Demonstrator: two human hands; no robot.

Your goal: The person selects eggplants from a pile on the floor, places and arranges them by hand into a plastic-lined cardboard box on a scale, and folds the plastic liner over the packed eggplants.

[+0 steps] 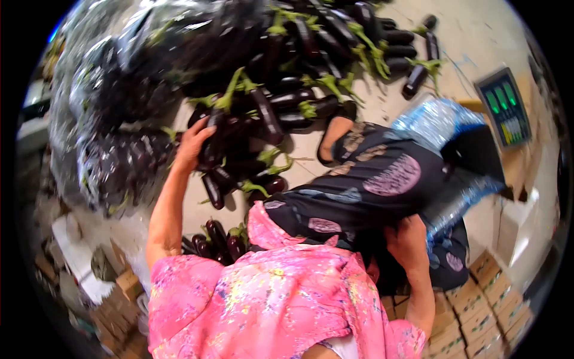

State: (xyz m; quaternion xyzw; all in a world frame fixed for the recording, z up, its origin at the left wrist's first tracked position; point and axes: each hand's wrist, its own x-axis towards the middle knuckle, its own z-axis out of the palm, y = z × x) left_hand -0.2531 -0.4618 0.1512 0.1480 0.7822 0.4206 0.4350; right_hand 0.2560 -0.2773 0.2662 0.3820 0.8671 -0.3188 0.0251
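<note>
My left hand reaches into the heap of dark eggplants, its fingers curled round an eggplant with a green stem at the heap's left side. Large clear plastic bags full of eggplants lie just left of it. My right hand is low by the right leg, against the dark patterned trousers; its fingertips are hidden, and what they hold, if anything, cannot be seen. Near that hand is a blue and clear plastic bag.
A scale display with green digits stands at the right. Blue plastic wrapping lies before it. More eggplants are by my left elbow. Stacked cardboard boxes fill the lower right; other boxes stand lower left.
</note>
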